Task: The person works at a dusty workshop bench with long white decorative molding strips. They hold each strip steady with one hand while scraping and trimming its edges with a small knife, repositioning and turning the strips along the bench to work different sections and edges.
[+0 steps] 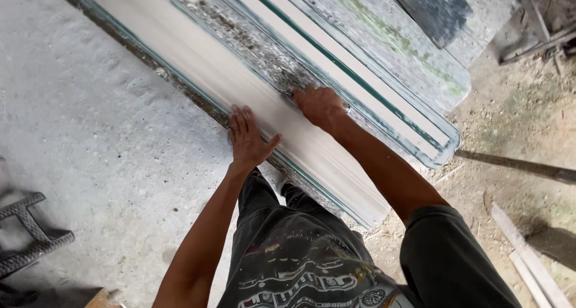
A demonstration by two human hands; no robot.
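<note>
A long white plaster moulding lies in a green-edged mould that runs diagonally from upper left to lower right. My left hand rests flat, fingers spread, on the moulding's near edge. My right hand presses on its far edge, fingers curled over the rim; whether they grip anything is hidden. A second mould with a white strip lies parallel just beyond it.
Plaster-crusted grey slab spreads to the left. A dark metal frame sits at the lower left. Dirt ground with wooden slats lies to the right, a dark board at the top.
</note>
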